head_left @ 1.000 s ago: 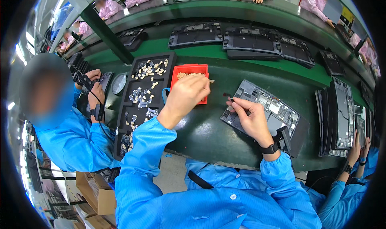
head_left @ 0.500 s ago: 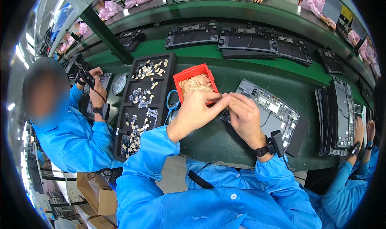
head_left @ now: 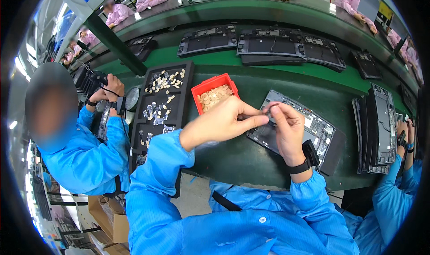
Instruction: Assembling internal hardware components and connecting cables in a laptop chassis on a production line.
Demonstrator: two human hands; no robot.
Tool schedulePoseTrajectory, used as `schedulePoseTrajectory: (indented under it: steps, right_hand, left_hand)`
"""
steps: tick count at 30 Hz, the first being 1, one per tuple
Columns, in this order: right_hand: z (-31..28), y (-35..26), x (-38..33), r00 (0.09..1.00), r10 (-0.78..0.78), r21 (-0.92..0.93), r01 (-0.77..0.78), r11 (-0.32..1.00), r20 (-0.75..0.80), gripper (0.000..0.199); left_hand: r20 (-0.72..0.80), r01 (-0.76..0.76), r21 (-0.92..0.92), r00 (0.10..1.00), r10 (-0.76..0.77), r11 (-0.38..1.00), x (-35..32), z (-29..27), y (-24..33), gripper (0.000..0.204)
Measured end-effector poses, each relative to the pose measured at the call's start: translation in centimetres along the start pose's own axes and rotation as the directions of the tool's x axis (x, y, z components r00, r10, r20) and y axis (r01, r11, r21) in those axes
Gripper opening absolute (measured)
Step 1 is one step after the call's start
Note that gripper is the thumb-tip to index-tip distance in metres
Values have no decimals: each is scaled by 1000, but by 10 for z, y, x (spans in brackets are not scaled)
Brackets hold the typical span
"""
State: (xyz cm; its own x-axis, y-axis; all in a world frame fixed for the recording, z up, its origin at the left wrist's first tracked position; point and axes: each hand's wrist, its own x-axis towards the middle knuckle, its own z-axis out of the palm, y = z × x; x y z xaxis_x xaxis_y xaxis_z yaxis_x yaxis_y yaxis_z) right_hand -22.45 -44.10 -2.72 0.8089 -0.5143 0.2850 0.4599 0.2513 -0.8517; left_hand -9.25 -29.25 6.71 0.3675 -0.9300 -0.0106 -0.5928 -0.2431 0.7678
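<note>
My left hand [head_left: 226, 120] and my right hand [head_left: 286, 127] meet fingertip to fingertip above the left end of an opened laptop base [head_left: 313, 127] on the green bench. Together they pinch a small dark part [head_left: 267, 111]; which hand carries it I cannot tell. A black band sits on my right wrist [head_left: 303, 161]. Just behind my left hand stands a small red bin [head_left: 199, 90] of tan flat pieces.
A black compartment tray [head_left: 179, 105] with small pale parts lies left of the bin. More dark laptop bases [head_left: 268, 44] lie at the back, and a stack [head_left: 380, 125] stands at the right. A person in blue [head_left: 85, 152] works at my left.
My left hand came away from the red bin and moved right to join my right hand over the laptop base. My right hand lifted slightly off the base.
</note>
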Motion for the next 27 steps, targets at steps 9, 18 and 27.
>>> schedulePoseTrajectory:
  steps: [9,18,27]
  right_hand:
    - [-50,-59,-63,999,-9,-288,-4,958,-43,13]
    - [-82,-53,-164,948,121,-268,-203,942,-295,8]
    - [-93,-58,-166,967,181,-246,-223,943,-180,11]
  left_hand:
    - [-678,688,280,636,-369,670,102,-182,-276,149]
    - [-552,775,78,558,-620,627,150,-196,-265,114]
    - [-369,175,-710,732,-573,682,80,-207,-244,49]
